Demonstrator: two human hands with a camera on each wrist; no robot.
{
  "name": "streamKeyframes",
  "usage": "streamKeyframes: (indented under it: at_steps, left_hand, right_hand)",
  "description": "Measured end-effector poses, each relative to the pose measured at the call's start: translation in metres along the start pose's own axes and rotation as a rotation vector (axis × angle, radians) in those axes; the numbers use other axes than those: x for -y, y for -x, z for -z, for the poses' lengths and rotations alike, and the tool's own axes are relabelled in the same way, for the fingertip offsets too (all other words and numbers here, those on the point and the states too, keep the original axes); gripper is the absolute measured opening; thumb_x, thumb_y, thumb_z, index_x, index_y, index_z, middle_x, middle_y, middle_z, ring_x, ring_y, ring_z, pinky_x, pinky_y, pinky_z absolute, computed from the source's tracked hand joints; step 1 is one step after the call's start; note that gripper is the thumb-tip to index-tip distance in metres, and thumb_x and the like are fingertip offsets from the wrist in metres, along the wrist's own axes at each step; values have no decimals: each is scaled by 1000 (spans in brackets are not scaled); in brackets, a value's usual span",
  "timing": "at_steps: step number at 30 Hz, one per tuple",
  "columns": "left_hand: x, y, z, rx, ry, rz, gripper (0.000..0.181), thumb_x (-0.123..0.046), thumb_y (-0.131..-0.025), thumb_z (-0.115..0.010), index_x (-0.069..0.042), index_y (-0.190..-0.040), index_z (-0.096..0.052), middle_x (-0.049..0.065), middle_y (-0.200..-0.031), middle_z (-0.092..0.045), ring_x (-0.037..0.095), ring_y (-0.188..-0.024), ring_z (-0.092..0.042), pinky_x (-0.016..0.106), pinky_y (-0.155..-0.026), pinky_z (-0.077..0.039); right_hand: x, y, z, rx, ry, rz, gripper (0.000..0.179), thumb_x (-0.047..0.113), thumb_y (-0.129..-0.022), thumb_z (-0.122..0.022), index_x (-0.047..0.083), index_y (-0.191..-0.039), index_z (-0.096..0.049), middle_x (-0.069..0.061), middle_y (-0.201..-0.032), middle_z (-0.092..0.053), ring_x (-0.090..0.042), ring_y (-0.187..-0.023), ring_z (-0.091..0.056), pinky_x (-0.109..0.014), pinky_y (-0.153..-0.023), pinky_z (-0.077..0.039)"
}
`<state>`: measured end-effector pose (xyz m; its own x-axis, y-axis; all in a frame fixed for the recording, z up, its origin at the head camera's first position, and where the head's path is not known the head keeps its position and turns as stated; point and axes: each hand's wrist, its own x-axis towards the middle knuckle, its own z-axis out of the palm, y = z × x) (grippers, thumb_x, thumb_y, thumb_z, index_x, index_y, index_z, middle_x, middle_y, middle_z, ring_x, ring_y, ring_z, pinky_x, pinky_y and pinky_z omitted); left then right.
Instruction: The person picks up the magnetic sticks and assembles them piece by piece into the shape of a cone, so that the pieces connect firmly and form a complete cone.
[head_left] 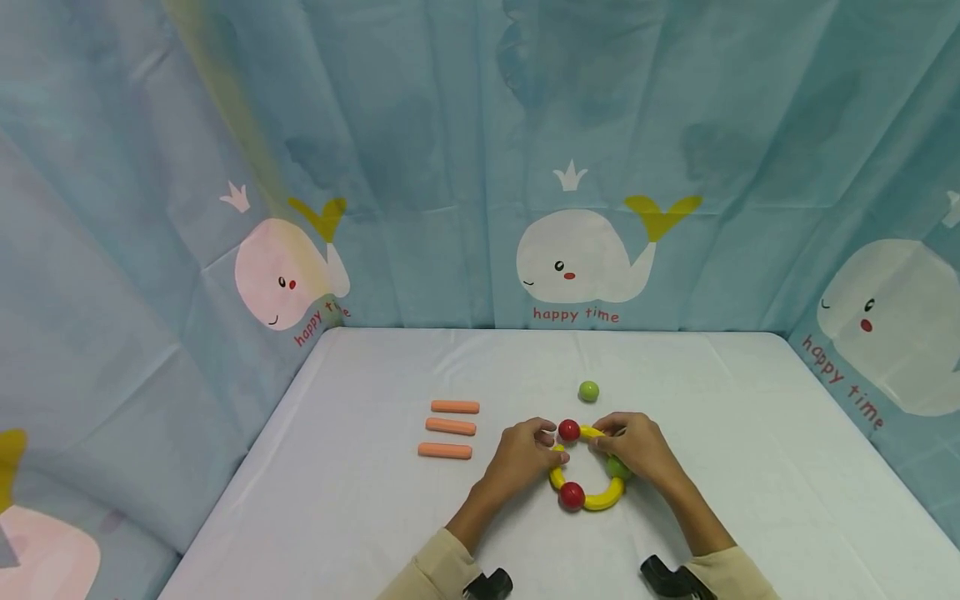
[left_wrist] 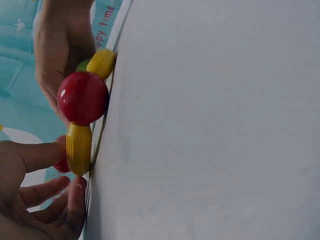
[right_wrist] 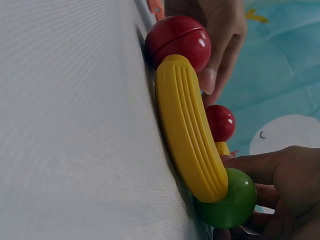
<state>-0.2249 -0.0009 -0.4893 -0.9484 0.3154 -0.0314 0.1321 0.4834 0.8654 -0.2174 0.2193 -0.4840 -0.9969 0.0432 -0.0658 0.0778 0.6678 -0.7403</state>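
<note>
On the white table a ring of curved yellow toy bananas (head_left: 603, 498) is joined by balls. A near red ball (head_left: 572, 497), a far red ball (head_left: 568, 430) and a green ball (head_left: 618, 467) sit between them. My left hand (head_left: 521, 457) holds the left banana (left_wrist: 79, 150) at its far end, thumb over it and fingertips close to the far red ball. My right hand (head_left: 637, 446) pinches the far right banana (head_left: 591, 432) between thumb and fingers, its palm partly covering the green ball. In the right wrist view the near banana (right_wrist: 187, 127) lies between red and green balls.
Behind the ring a loose light-green ball (head_left: 588, 391) rests on the table. Three orange sausage-like sticks (head_left: 446, 451) lie in a row left of my left hand. Blue curtains (head_left: 427, 167) with printed whales stand along the table's (head_left: 337, 500) back and sides.
</note>
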Motion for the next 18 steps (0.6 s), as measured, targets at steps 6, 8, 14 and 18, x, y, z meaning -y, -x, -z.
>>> streamKeyframes:
  at_steps: [6,8,14,18]
  left_hand:
    - [1,7,-2,-23,-10,20,44,-18,-86,-89,-5,-124,-73,-2,-92,-68,11,-82,-62,27,-74,-55]
    - [2,7,-2,-28,-4,21,41,-16,-86,-88,-6,-123,-73,-2,-91,-69,10,-82,-62,27,-75,-56]
    - [2,6,-3,-67,26,25,35,-12,-86,-86,-10,-119,-74,-4,-91,-70,9,-80,-63,24,-74,-56]
    - [2,5,-3,-102,23,13,33,-10,-85,-87,-12,-116,-74,-4,-90,-71,8,-79,-63,24,-72,-55]
  right_hand:
    - [1,0,0,1,-1,-9,19,13,-91,-82,5,-108,-80,-5,-89,-66,-20,-80,-57,-28,-66,-51]
    - [1,1,0,0,1,-9,19,13,-91,-82,5,-108,-80,-5,-89,-65,-20,-80,-57,-28,-65,-51]
    - [2,1,0,-3,1,-11,19,12,-91,-82,4,-108,-80,-5,-90,-65,-20,-80,-57,-28,-66,-52]
    - [2,1,0,-2,-1,-15,19,11,-91,-82,4,-109,-80,-6,-91,-66,-21,-82,-57,-28,-68,-54]
